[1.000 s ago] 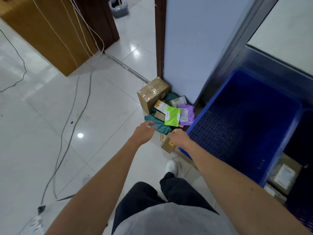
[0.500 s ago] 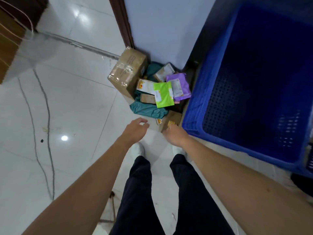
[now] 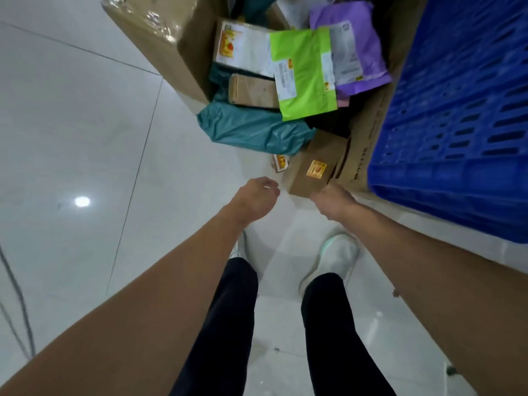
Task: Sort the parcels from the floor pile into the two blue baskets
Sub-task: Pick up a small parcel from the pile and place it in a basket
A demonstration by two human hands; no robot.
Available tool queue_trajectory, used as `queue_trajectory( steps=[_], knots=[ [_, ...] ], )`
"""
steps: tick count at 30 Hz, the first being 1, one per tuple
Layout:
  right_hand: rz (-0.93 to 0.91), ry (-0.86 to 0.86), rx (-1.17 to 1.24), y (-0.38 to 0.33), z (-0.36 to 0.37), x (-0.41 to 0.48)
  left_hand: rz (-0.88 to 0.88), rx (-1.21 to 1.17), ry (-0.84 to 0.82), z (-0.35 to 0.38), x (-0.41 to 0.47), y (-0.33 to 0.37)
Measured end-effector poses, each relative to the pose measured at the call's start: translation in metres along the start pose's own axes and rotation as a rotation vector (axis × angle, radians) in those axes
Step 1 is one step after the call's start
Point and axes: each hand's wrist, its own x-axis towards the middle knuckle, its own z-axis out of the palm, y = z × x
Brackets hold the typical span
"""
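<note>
I'm bent over the pile with both hands low at its near edge. My right hand (image 3: 333,200) is just at the near corner of the small brown box (image 3: 317,170), the one with the orange sticker on top; the fingers are curled under and out of sight, so I cannot tell whether the grip has closed on the box or is only touching it. My left hand (image 3: 255,195) hangs just beside the same box on its left, loosely curled, pinching nothing.

The small brown box sits on the floor at the front of the pile, leaning against a flat cardboard sheet (image 3: 368,144) that stands against the wall of the blue basket (image 3: 457,155). Only this one basket shows; the second is out of view. Behind the box lie a teal poly bag (image 3: 251,130), a lime green mailer (image 3: 305,78), a purple mailer (image 3: 357,50), a white labelled packet (image 3: 245,50), another small carton (image 3: 254,91) and a large taped carton (image 3: 160,44).

My judgement: the small box is stiff and probably light, so I'd take it across its two long sides, one hand each, or with the right hand alone over the top. Its cardboard faces look plain and should not slip. The poly mailers behind will be soft, floppy and slick; I'd pinch those at an edge or corner instead of squeezing the middle. The large carton looks like a two-handed lift, and its glossy tape could be slippery.
</note>
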Motion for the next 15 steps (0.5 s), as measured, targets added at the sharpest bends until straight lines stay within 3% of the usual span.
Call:
queue_trajectory(
  steps=[10,15],
  knots=[
    [0.205,0.011,0.180,0.046,0.075,0.124,0.021,-0.063,-0.056,0.066,0.127,-0.036],
    [0.211,0.229,0.372,0.051,0.082,0.149,0.099,-0.047,-0.044,0.086,0.143,-0.032]
  ],
)
